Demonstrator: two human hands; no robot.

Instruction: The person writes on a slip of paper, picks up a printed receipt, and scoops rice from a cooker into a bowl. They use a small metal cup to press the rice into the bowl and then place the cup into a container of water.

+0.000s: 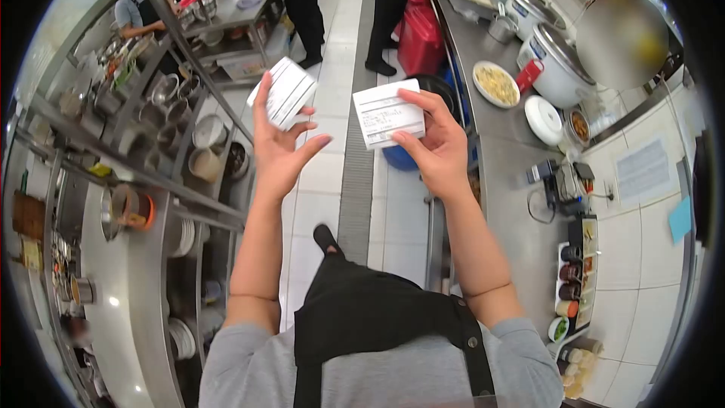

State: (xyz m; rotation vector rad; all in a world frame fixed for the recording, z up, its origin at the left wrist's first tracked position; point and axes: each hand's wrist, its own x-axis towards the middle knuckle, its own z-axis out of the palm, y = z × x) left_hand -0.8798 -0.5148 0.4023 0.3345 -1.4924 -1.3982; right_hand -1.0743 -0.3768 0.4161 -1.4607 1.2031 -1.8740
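Observation:
In front of me, at chest height over the aisle, my left hand (pixel 281 143) holds a white printed order slip (pixel 290 94). That slip is tilted and rests between the fingers, while the thumb stands apart from it. My right hand (pixel 438 140) pinches a second order slip (pixel 387 117) between thumb and fingers at its right edge. Lines of print show on this one, too small to read. The two slips are apart from each other, and neither hand touches a counter.
Along the right runs a steel counter (pixel 502 181) with a plate of food (pixel 496 83), a white rice cooker (pixel 555 68) and small sauce containers (pixel 570 272). Steel shelves (pixel 162 136) with pots line the left. Two people (pixel 302 0) stand ahead beside the aisle; another (pixel 140 11) works far left.

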